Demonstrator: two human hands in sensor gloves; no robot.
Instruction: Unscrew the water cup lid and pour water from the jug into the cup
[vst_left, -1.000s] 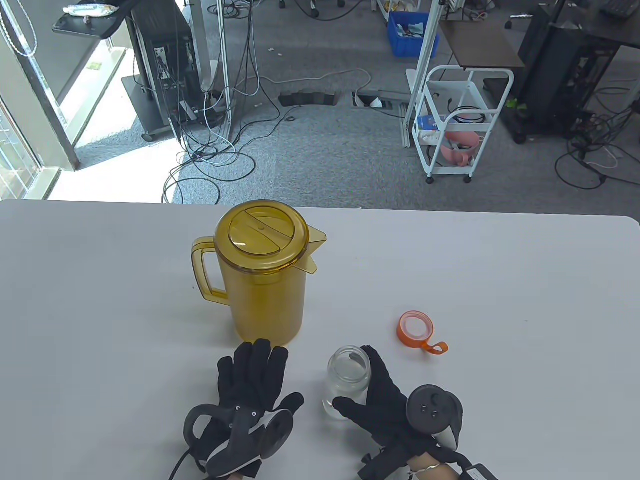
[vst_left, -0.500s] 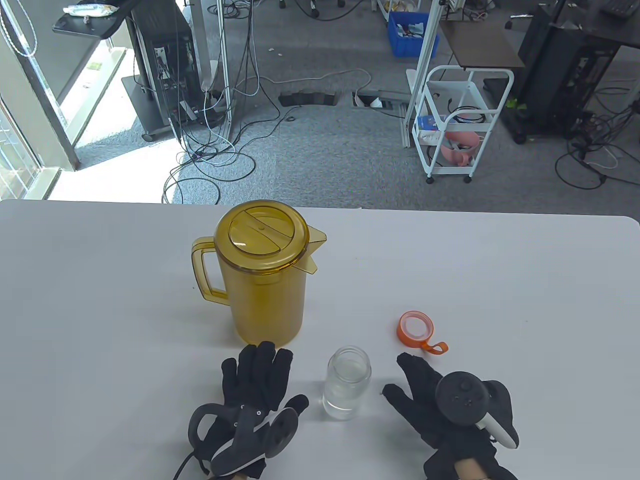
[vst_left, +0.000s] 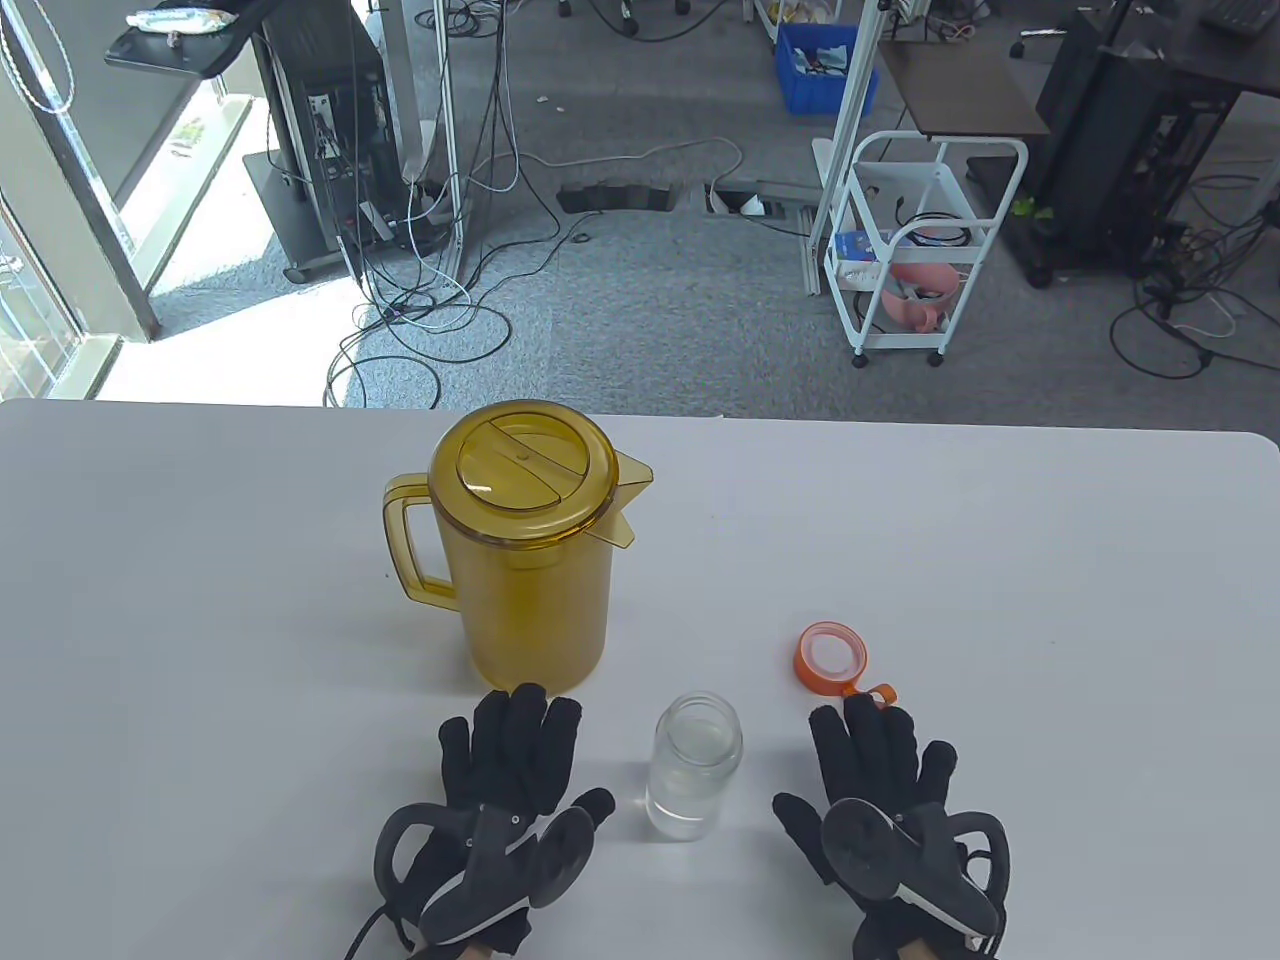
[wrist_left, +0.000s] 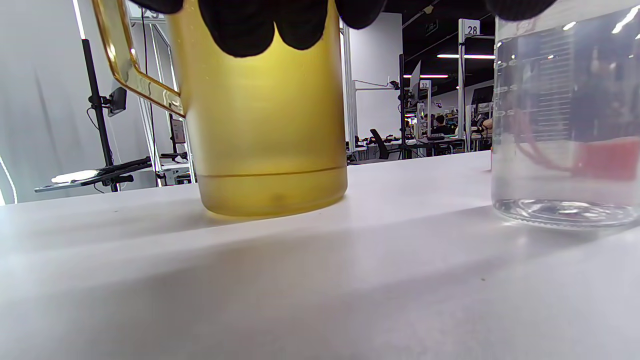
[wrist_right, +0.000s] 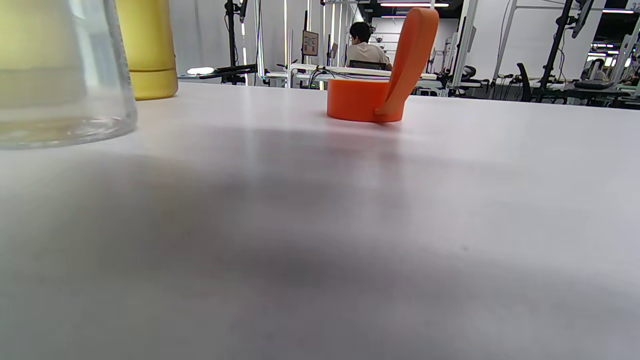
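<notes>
Lid step looks done: orange screw lid with loop (vst_left: 832, 657) lies on the white table (vst_left: 1050, 620), apart from the open clear glass cup (vst_left: 695, 765). Cup looks near empty, though hard to tell. Amber plastic jug (vst_left: 525, 540) stands untouched behind it. Left hand (vst_left: 505, 790) and right hand (vst_left: 885, 800) rest flat, fingers straight, grasping nothing. Pour likely remains.

Table view bright, even, sharp; daylight comes in from window at left, sunlit patch on floor (vst_left: 230, 330). Slight barrel bend at frame edges. Desk (vst_left: 1000, 560) white, near overexposed, only faint soft shadows by jug (vst_left: 520, 540). Left wrist view: jug glows yellow, backlit; cup (wrist_left: 565, 125) shows ceiling-light reflections; near desk surface blurred. Right wrist view: broad soft shadow across desk foreground, foreground out of focus, lid (wrist_right: 372, 97) fairly sharp, ceiling strip lights glare behind.
</notes>
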